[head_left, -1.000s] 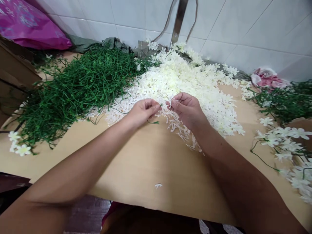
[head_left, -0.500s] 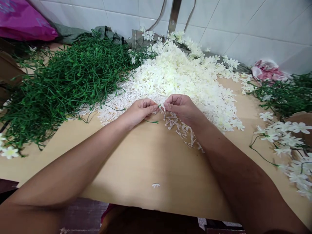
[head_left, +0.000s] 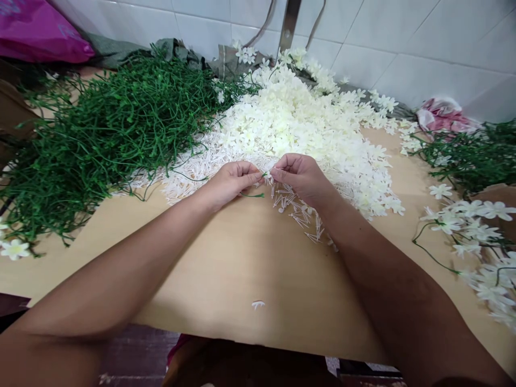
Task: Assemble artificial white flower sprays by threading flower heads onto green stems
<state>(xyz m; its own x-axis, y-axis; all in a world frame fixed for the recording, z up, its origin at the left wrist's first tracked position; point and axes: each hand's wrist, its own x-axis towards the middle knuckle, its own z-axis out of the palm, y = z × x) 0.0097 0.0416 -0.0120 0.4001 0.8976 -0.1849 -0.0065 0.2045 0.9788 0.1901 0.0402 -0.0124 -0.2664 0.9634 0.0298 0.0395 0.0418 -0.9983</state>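
Over the middle of the board, my left hand (head_left: pixel 236 183) pinches a green plastic stem (head_left: pixel 255 195) whose lower end pokes out below the fingers. The stem's green tip shows between the two hands. Fingertips almost meeting it, my right hand (head_left: pixel 300 174) is closed in a pinch on a small white piece (head_left: pixel 270 173), too small to make out fully. Loose white pegs (head_left: pixel 300 215) lie just under the right hand. Behind both hands rises a heap of white artificial flower heads (head_left: pixel 298 118), with more white pegs (head_left: pixel 193 172) at its left foot.
A large pile of green stems (head_left: pixel 121 123) fills the left. At right lie finished-looking white flowers on stems (head_left: pixel 479 231) and more green stems (head_left: pixel 479 156). A white scrap (head_left: pixel 258 304) sits near the front of the board (head_left: pixel 226 269). A tiled wall (head_left: pixel 387 37) stands behind.
Both hands stay pinched at nearly the same spot. The lower end of the green stem has shifted slightly up and right. The view has tilted a little.
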